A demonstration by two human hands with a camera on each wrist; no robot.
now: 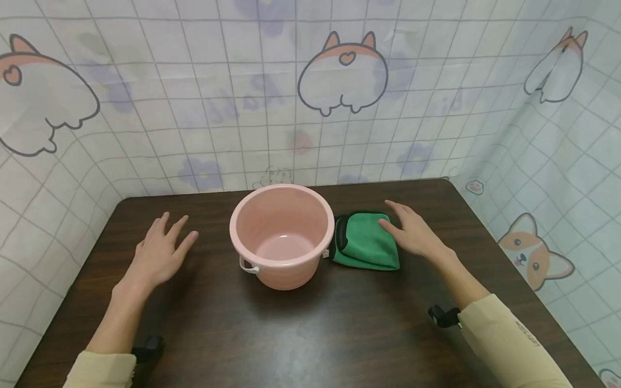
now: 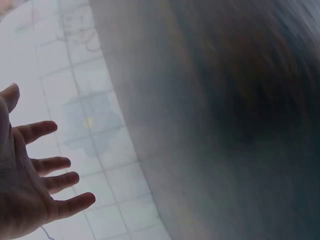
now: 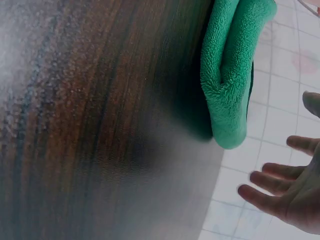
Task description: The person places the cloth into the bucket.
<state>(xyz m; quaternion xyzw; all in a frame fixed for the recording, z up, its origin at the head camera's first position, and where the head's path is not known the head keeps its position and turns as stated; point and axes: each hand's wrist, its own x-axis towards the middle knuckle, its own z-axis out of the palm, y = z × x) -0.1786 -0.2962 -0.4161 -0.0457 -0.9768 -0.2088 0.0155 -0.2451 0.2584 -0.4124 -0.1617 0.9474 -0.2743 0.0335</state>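
1. Hands first: the left hand [image 1: 157, 253] was flat and loose over the table [image 1: 301, 334], left of the bucket and well apart from it, fingers straight and a bit spread, holding nothing. The left wrist view showed those fingers [image 2: 47, 165] splayed the same way, with just blurry tabletop [image 2: 225, 125] beside them.
2. Right hand [image 1: 412, 231] was relaxed too, fingers straight, nothing gripped. From the head view its fingertips sat at the right edge of the green towel [image 1: 367, 242]. Couldn't really tell if they were touching it or just hovering; in the right wrist view the fingers [image 3: 272, 192] looked a little clear of the towel [image 3: 230, 75].
3. Towel was folded, fluffy, with a dark bit showing on its left side. It lay flat just right of the bucket, toward the far edge of the table, more or less touching the bucket's wall.
4. Pink plastic bucket [image 1: 283, 267] stood upright about the middle of the table, a bit toward the far edge, nothing inside as far as I could see. It had a white handle stub at its front left.
5. Table was dark wood grain. Behind and on both sides hung a white checked curtain [image 1: 194, 108] with cartoon corgis.
6. Both arms wore pale yellowish sleeves [image 1: 509, 339], with black wrist mounts peeking out near the near edge.
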